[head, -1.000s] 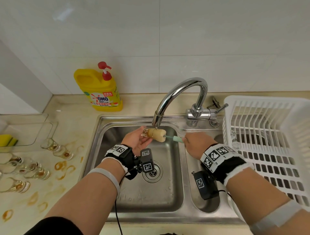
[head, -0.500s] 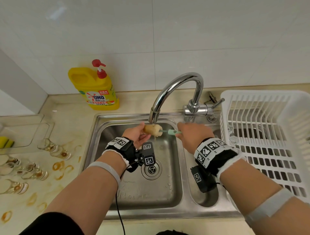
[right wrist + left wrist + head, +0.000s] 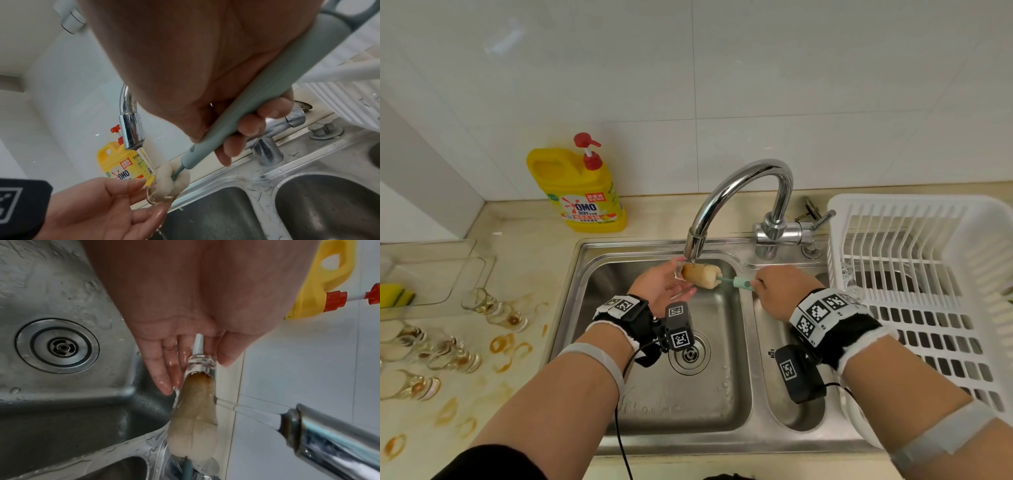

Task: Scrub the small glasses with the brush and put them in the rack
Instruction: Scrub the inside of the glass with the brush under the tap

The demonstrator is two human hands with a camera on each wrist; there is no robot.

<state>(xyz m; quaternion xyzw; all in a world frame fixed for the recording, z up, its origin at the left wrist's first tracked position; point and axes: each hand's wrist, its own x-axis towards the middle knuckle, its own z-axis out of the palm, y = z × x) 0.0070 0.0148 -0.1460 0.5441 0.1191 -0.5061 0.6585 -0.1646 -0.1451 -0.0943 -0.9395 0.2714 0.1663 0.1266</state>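
Observation:
Under the tap spout [image 3: 697, 243], my left hand [image 3: 678, 283] pinches a small clear glass [image 3: 678, 272] lying on its side, thumb against fingers. The brush's beige sponge head [image 3: 702, 275] is pushed into the glass mouth. Water runs from the spout onto the sponge head [image 3: 195, 418] just outside the brown-stained glass [image 3: 200, 365]. My right hand [image 3: 760, 284] grips the brush's green handle [image 3: 741, 283]; its fingers [image 3: 242, 125] curl round the handle [image 3: 267, 89]. The white rack [image 3: 914, 274] stands to the right of the sink.
Several dirty small glasses [image 3: 493, 308] lie on the stained counter to the left. A yellow detergent bottle [image 3: 582, 192] stands behind the steel double sink [image 3: 654, 411]. A clear tray [image 3: 431, 274] holds a yellow sponge [image 3: 393, 296]. A washed glass [image 3: 846, 274] sits in the rack's near-left corner.
Both hands have stayed under the spout with the same holds on glass and brush. The sponge head has shifted slightly at the glass mouth; the head view has tilted a little.

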